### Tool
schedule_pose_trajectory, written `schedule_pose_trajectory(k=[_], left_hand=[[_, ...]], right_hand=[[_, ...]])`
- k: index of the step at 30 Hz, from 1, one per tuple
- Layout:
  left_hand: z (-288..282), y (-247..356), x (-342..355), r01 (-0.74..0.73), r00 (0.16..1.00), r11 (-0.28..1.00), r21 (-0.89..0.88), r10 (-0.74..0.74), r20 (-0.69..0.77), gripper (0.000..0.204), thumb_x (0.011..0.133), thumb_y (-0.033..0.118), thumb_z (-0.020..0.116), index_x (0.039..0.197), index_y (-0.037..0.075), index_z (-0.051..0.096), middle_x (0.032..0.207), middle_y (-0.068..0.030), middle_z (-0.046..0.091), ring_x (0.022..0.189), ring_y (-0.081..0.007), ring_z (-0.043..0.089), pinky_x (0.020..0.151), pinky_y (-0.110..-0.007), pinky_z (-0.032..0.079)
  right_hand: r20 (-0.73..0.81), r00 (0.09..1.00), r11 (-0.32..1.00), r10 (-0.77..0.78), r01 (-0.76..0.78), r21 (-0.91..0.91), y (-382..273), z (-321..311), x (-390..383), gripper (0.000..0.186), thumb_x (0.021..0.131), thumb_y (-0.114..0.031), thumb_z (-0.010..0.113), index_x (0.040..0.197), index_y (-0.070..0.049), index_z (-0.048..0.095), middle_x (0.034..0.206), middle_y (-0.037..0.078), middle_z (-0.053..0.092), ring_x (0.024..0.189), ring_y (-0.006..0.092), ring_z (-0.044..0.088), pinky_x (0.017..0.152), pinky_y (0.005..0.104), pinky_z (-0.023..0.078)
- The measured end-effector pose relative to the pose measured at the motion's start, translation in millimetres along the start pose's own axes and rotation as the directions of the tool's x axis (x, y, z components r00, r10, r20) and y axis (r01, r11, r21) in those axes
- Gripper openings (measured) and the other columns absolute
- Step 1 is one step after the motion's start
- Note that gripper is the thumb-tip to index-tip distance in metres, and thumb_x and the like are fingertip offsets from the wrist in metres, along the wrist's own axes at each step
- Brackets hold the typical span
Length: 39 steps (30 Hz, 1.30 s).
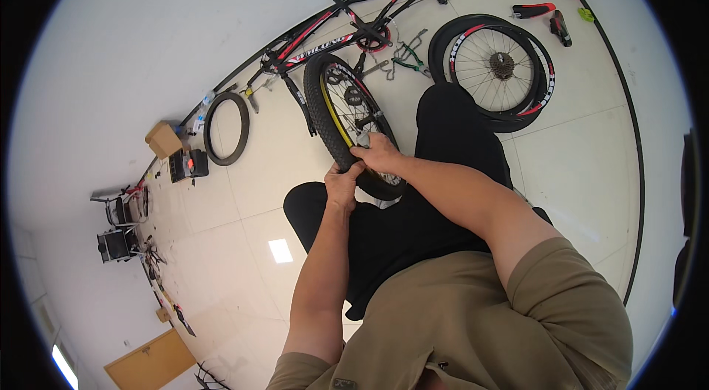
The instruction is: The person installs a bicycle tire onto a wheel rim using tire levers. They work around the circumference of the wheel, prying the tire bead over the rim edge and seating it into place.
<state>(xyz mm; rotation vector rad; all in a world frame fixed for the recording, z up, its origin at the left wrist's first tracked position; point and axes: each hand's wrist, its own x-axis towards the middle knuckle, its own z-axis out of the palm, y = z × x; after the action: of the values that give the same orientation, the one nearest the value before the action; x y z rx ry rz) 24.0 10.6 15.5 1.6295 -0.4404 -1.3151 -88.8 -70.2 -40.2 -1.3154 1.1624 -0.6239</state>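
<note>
A bicycle wheel (369, 105) with a knobby black tire (323, 113) stands tilted between my knees, its lower part near my lap. A yellow band (338, 118) shows along the inner edge of the tire beside the rim. My left hand (343, 185) is closed on the tire at its near left side. Just above and to the right, my right hand (380, 154) is closed at the tire's inner edge. A small greyish piece (362, 139) shows at its fingers; its kind is unclear. The fingertips of both hands are partly hidden.
Beyond the wheel a black and red bicycle frame (317, 52) lies along the wall. To the right lies a spoked wheel with a cassette (502, 66) and loose tires. A bare tire (227, 128), a cardboard box (163, 140) and a black case (193, 164) are at left. Saddle-like parts (533, 10) lie far right.
</note>
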Motion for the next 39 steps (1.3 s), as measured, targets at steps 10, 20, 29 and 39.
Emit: schedule_pose_trajectory(k=[10, 20, 29, 39], left_hand=[[-14.5, -3.8, 11.4, 0.136, 0.990, 0.980, -0.148, -0.129, 0.058, 0.029, 0.083, 0.000, 0.078, 0.110, 0.000, 0.067, 0.098, -0.0089, 0.071, 0.086, -0.0228, 0.068, 0.080, -0.037, 0.056], [-15.4, 0.2, 13.2, 0.173, 0.983, 0.975, -0.137, -0.161, 0.092, 0.034, 0.085, -0.001, 0.075, 0.116, 0.000, 0.062, 0.106, -0.0107, 0.069, 0.094, -0.0266, 0.068, 0.086, -0.041, 0.056], [-11.1, -1.3, 13.9, 0.157, 0.985, 0.971, -0.179, -0.140, 0.104, 0.035, 0.083, -0.004, 0.075, 0.116, -0.001, 0.064, 0.109, -0.0105, 0.069, 0.099, -0.0243, 0.067, 0.093, -0.035, 0.052], [-2.5, 1.6, 6.7, 0.147, 0.980, 0.982, -0.119, -0.129, 0.150, 0.034, 0.081, 0.000, 0.079, 0.112, -0.001, 0.066, 0.103, -0.0100, 0.071, 0.093, -0.0226, 0.068, 0.087, -0.034, 0.054]], right_hand=[[0.089, 0.995, 0.999, 0.051, -0.053, 0.014, -19.2, -11.5, -6.2, 0.036, 0.085, -0.030, 0.075, 0.103, 0.001, 0.070, 0.090, 0.015, 0.072, 0.085, 0.0254, 0.068, 0.080, 0.0385, 0.053], [0.126, 0.985, 0.990, 0.115, -0.124, 0.069, -20.8, -13.0, -6.6, 0.030, 0.089, -0.030, 0.072, 0.096, -0.001, 0.068, 0.075, 0.007, 0.064, 0.063, 0.0170, 0.059, 0.060, 0.0357, 0.050], [0.148, 0.985, 0.992, 0.090, -0.103, 0.078, -22.3, -15.8, -6.0, 0.028, 0.092, -0.028, 0.070, 0.085, -0.002, 0.064, 0.065, 0.005, 0.059, 0.052, 0.0149, 0.054, 0.049, 0.0338, 0.044], [0.221, 0.957, 0.968, 0.188, -0.218, 0.125, -26.8, -17.7, -7.6, 0.027, 0.092, -0.027, 0.071, 0.086, -0.001, 0.066, 0.065, 0.005, 0.060, 0.050, 0.0158, 0.055, 0.048, 0.0340, 0.044]])
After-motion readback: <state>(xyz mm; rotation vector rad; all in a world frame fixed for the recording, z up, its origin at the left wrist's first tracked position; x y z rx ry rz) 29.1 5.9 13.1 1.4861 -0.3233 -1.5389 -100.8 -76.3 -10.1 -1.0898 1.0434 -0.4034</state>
